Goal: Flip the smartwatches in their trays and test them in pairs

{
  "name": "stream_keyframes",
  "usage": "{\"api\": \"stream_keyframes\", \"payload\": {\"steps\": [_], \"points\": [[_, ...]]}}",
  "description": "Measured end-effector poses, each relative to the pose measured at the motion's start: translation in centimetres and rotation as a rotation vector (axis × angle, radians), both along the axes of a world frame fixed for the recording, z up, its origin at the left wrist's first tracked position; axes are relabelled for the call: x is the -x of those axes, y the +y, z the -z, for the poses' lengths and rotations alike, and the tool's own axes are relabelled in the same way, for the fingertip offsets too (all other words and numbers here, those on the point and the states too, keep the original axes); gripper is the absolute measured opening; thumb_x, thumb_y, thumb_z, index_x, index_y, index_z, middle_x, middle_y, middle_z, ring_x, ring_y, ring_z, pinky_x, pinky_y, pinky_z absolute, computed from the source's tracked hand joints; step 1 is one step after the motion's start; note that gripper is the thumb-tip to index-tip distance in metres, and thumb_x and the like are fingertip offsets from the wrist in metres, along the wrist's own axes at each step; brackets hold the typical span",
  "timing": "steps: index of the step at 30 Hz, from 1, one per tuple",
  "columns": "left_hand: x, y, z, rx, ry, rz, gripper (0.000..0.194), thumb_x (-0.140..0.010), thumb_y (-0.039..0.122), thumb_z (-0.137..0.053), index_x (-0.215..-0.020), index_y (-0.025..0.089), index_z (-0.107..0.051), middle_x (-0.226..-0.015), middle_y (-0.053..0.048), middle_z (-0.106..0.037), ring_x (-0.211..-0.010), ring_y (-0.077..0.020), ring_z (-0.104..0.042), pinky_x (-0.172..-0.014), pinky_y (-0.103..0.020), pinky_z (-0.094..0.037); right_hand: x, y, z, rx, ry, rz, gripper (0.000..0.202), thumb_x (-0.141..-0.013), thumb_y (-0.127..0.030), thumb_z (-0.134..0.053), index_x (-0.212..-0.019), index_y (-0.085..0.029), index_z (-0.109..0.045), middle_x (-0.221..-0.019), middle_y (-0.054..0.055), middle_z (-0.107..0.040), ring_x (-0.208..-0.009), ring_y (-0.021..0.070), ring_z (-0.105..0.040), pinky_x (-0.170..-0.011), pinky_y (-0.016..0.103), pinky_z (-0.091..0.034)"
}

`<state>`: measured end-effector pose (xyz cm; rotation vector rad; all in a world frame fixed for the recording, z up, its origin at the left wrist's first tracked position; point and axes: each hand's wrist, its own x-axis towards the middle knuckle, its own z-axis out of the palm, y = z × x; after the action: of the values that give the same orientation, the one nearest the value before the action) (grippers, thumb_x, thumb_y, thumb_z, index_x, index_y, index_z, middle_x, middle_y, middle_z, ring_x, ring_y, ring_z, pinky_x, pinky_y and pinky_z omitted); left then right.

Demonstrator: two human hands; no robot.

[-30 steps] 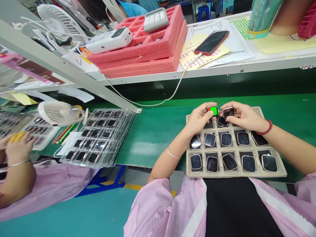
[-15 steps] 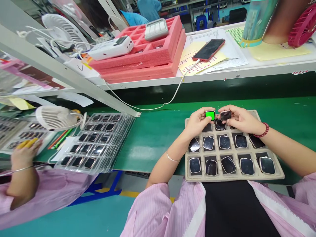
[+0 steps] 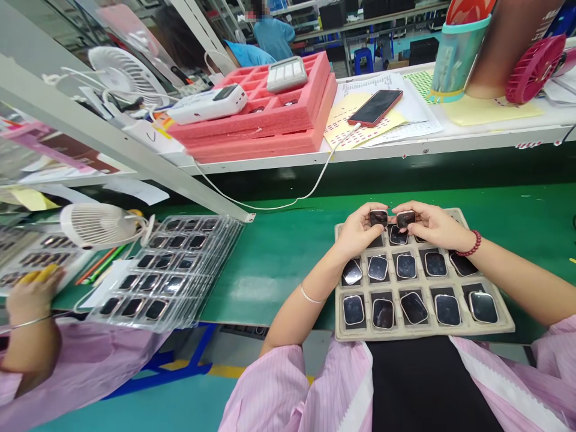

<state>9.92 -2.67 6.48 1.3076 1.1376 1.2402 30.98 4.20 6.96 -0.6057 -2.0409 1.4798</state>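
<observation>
My left hand [image 3: 359, 231] is closed on a smartwatch case [image 3: 378, 217] with a dark screen, gripped by its edges. Close beside it, my right hand [image 3: 434, 225] pinches a second smartwatch case [image 3: 405, 219], its screen dark too. Both are held over the back row of a beige compartment tray [image 3: 411, 336]. Several strapless watch cases lie face up in its pockets, such as a tilted watch case [image 3: 414, 307] in the front row. My hands hide part of the back row.
On the left stand stacked clear trays [image 3: 225, 252] of watches and a white fan [image 3: 96, 225]. A co-worker's hand [image 3: 33, 291] wears yellow finger covers. The shelf above bears pink foam trays [image 3: 252, 141], a phone [image 3: 375, 108] and a cup [image 3: 459, 60]. A white cable [image 3: 270, 208] droops onto the green bench.
The screen of the watch in my left hand has gone from bright green to dark. Both hands keep their holds. The view has tilted slightly upward.
</observation>
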Motion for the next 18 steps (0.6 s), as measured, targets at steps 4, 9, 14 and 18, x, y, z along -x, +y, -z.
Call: {"api": "stream_keyframes", "payload": {"steps": [4,9,14,18], "points": [[0.06,0.04,0.01,0.014,0.012,0.008,0.043,-0.071,0.012,-0.065,-0.114,0.015,-0.059,-0.103,-0.008,-0.07,-0.095,-0.0181,-0.067,-0.084,-0.028,-0.052,0.01,0.16,0.46,0.001,0.002,-0.012,0.044,-0.081,-0.011,-0.056,-0.124,-0.018,-0.06,-0.12,0.01,-0.07,-0.095,0.0192,-0.074,-0.089,0.037,-0.062],[0.04,0.01,0.02,0.031,0.021,0.011,0.046,-0.072,0.012,-0.064,-0.117,0.015,-0.058,-0.105,-0.009,-0.071,-0.101,-0.0201,-0.068,-0.086,-0.028,-0.052,0.09,0.14,0.62,-0.012,-0.002,-0.012,0.045,-0.081,-0.01,-0.057,-0.124,-0.018,-0.06,-0.119,0.009,-0.07,-0.097,0.0195,-0.073,-0.088,0.037,-0.062],[0.24,0.23,0.08,0.054,0.011,0.012,0.052,-0.071,0.013,-0.068,-0.122,0.016,-0.056,-0.108,-0.01,-0.072,-0.103,-0.0207,-0.068,-0.089,-0.03,-0.051,0.31,0.32,0.83,0.029,0.032,-0.017,0.047,-0.081,-0.009,-0.059,-0.126,-0.02,-0.058,-0.119,0.008,-0.068,-0.109,0.019,-0.068,-0.091,0.034,-0.06],[0.14,-0.03,-0.69,0.111,-0.124,0.014,0.07,-0.069,0.019,-0.079,-0.132,0.018,-0.05,-0.105,-0.008,-0.071,-0.101,-0.0193,-0.069,-0.088,-0.027,-0.052,0.56,0.26,1.1,0.181,0.136,0.037,0.069,-0.075,-0.009,-0.069,-0.139,-0.023,-0.046,-0.117,0.005,-0.064,-0.099,0.0142,-0.069,-0.074,0.022,-0.059]]}}
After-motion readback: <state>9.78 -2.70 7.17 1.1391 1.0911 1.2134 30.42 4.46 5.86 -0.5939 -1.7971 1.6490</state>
